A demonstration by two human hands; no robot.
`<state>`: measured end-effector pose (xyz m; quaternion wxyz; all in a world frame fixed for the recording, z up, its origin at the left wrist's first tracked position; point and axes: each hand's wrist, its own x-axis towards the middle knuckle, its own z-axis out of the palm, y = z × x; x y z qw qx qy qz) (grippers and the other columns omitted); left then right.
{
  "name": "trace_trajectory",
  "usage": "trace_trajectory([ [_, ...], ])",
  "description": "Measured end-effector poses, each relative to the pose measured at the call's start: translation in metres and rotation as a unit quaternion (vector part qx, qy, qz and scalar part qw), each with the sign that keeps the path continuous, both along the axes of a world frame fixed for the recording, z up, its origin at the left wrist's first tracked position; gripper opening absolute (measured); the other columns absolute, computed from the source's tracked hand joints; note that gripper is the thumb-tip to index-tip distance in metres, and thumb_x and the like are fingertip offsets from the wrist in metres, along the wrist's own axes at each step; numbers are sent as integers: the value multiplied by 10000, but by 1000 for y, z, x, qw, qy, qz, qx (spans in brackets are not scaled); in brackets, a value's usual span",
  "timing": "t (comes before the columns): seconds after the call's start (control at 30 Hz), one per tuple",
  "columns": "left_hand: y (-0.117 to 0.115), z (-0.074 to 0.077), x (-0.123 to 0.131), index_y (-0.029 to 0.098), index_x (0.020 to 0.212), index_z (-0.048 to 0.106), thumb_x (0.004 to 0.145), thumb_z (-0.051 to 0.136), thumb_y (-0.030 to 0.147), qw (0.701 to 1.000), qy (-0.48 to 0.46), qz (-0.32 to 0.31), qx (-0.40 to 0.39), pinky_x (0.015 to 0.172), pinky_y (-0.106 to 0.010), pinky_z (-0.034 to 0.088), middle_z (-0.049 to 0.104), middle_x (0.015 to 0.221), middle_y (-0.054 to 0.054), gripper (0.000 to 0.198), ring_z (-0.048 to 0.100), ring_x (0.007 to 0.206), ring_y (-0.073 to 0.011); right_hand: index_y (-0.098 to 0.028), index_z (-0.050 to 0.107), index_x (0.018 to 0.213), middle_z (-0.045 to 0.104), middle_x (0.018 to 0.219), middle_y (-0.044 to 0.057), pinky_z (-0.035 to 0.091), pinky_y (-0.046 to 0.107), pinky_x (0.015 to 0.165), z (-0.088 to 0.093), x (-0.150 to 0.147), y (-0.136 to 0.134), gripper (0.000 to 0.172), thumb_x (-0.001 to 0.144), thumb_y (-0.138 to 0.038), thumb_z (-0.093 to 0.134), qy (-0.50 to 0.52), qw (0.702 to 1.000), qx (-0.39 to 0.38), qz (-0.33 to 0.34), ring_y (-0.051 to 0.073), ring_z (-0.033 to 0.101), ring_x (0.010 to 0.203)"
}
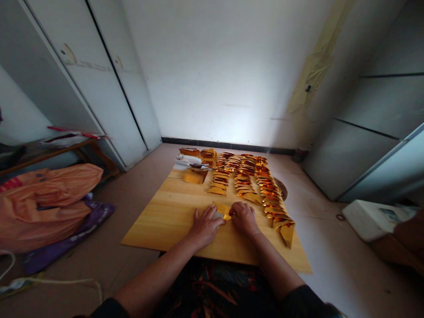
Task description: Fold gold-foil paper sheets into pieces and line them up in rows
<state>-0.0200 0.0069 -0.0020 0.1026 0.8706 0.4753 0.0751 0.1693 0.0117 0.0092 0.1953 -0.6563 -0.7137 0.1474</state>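
Note:
A small sheet of gold paper (224,209) lies on the wooden board (165,214) between my hands, partly folded. My left hand (206,224) rests on its left side with the fingers spread. At the sheet's right edge, my right hand (244,216) has its fingers bent and pinched on the paper. Beyond them, folded gold pieces stand in overlapping rows (244,180), with one long row (273,198) down the right side of the board. Loose gold sheets (194,176) lie near the back left, beside a white bundle (189,160).
An orange bag (49,198) and a purple bag (69,236) lie on the floor at the left, near a wooden bench (96,154). A white box (367,218) and a grey fridge (367,128) stand at the right. A round container (281,189) shows behind the board's right edge.

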Motion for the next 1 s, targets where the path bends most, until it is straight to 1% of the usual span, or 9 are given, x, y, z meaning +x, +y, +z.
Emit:
trace_trajectory([
  [0.07, 0, 0, 0, 413, 1124, 619, 895, 472, 206, 1000, -2, 0, -3, 1026, -682, 192, 405, 1458, -54, 342, 307, 1376, -295, -236, 643, 816, 632, 1007, 8, 277, 316, 851, -1, -2, 0, 164, 785, -136, 517, -6, 1000, 2, -4, 185, 509, 985],
  [0.17, 0, 0, 0, 396, 1120, 623, 892, 473, 209, 1000, -2, 0, -3, 1032, -680, 188, 406, 1459, -49, 331, 305, 1375, -294, -220, 628, 792, 624, 965, 18, 278, 320, 842, -1, -6, 0, 55, 787, -240, 578, -25, 999, 10, -20, 191, 503, 949],
  [0.23, 0, 0, 0, 385, 1108, 629, 888, 478, 211, 1000, -1, 1, -2, 1032, -680, 189, 410, 1458, -48, 319, 302, 1375, -292, -213, 618, 775, 617, 945, 20, 278, 321, 835, -3, -9, 0, 79, 772, -292, 617, -35, 999, 19, -29, 194, 497, 937],
  [0.4, 1, 1, -1, 408, 1111, 625, 878, 492, 208, 1000, -5, 0, -8, 1027, -681, 185, 413, 1457, -47, 335, 312, 1373, -285, -232, 648, 830, 628, 951, 16, 282, 326, 836, -6, -7, 2, 69, 816, -244, 582, -43, 998, 40, -28, 190, 505, 939],
  [0.57, 9, 4, -4, 352, 1015, 671, 856, 520, 252, 999, -34, 2, -23, 1024, -681, 183, 424, 1451, -40, 240, 344, 1353, -289, -266, 690, 910, 634, 1042, 25, 309, 314, 853, -7, 2, -1, 162, 882, -244, 532, -50, 996, 58, 50, 183, 507, 987],
  [0.67, 15, 4, -4, 298, 928, 678, 842, 536, 277, 997, -62, 22, -32, 1023, -679, 183, 484, 1408, -31, 168, 369, 1332, -277, -249, 697, 901, 633, 1063, 33, 331, 301, 861, -3, 0, -8, 167, 878, -218, 534, -58, 991, 71, 93, 178, 509, 994],
  [0.83, 19, 2, -1, 218, 790, 622, 799, 602, 296, 994, -90, 61, -4, 1034, -672, 174, 530, 1371, -46, 81, 385, 1311, -282, -220, 688, 889, 635, 1081, 38, 343, 299, 888, 4, -10, -19, 138, 864, -209, 552, -38, 983, 66, 166, 178, 510, 1011],
  [0.9, 20, 1, -2, 204, 769, 600, 794, 598, 277, 994, -91, 59, 1, 1039, -666, 165, 533, 1368, -53, 76, 387, 1309, -279, -220, 682, 911, 641, 1071, 36, 338, 307, 902, 6, -11, -21, 133, 855, -210, 561, -28, 980, 66, 186, 180, 511, 1013],
  [1.0, 23, 2, -8, 205, 781, 595, 798, 578, 263, 995, -88, 31, -15, 1050, -648, 160, 536, 1365, -51, 62, 381, 1315, -269, -233, 682, 922, 651, 1058, 35, 336, 313, 906, 6, -7, -21, 138, 856, -220, 562, -23, 976, 61, 209, 184, 520, 1005],
])
